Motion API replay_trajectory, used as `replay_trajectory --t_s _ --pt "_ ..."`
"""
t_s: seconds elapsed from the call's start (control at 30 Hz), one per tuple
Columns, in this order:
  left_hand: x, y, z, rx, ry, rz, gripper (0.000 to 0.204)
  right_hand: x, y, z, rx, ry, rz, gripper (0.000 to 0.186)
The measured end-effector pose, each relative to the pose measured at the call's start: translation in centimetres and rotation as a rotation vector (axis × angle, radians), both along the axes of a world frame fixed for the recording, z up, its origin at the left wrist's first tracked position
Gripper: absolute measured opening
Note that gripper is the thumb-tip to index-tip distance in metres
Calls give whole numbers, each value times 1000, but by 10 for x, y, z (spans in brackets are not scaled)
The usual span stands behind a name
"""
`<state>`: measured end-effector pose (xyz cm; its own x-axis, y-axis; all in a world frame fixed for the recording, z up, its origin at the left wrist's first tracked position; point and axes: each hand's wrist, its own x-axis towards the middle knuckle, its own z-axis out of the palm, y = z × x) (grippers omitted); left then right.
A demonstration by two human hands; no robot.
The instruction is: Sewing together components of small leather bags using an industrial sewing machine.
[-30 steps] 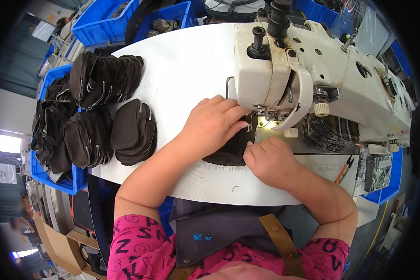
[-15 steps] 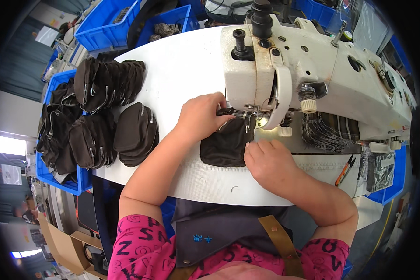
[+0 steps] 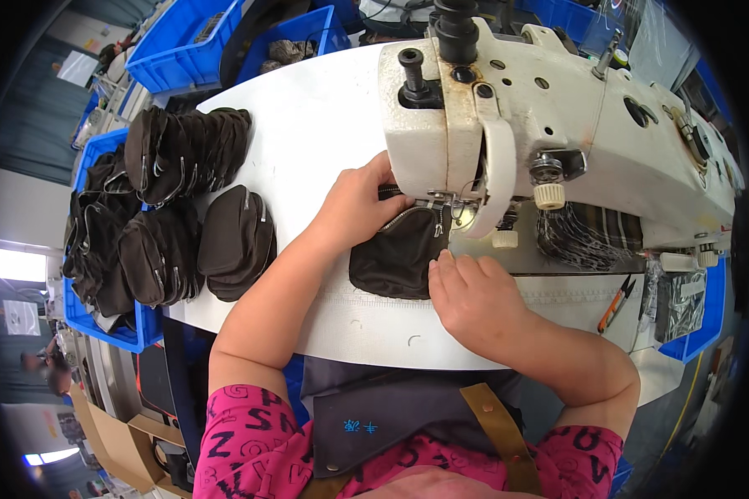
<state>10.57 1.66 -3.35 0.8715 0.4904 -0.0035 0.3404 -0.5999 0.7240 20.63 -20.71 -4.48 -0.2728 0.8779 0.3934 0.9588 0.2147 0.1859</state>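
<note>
A small dark brown zippered pouch (image 3: 395,262) lies on the white table beneath the head of a white sewing machine (image 3: 429,133). Its upper edge is at the lit needle area. My left hand (image 3: 356,206) grips the pouch's upper left edge, thumb on top by the silver zipper (image 3: 404,218) and some fingers hidden behind the machine head. With fingers curled together, my right hand (image 3: 478,299) pinches the pouch's right edge, just below the needle area. The zipper pull (image 3: 438,226) hangs near the upper right corner of the pouch.
Stacked dark pouches (image 3: 237,241) stand at the left, beside a blue crate (image 3: 148,324) filled with more. Plaid fabric pieces (image 3: 591,233) lie under the machine arm. Orange-handled thread snips (image 3: 616,303) rest at the right. Blue bins (image 3: 175,62) stand at the back.
My left thumb has shifted up toward the pouch's top edge, and less plaid lining shows there. My right hand keeps its hold on the right edge. The whole view has shifted slightly.
</note>
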Motion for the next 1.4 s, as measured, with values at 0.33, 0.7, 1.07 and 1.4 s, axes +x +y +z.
replay_trajectory --t_s 0.33,0.7,1.07,1.4 --pt "-1 8 -7 -70 -38 -46 32 -1 -1 2 2 -54 19 29" --pt "1 10 -21 -45 -96 -43 29 -3 -2 1 -60 -62 14 25" --pt "3 13 -31 17 -233 -79 27 0 0 -1 0 -11 19 22" --pt "1 14 -25 178 -332 86 17 6 2 0 -37 -14 -21 27"
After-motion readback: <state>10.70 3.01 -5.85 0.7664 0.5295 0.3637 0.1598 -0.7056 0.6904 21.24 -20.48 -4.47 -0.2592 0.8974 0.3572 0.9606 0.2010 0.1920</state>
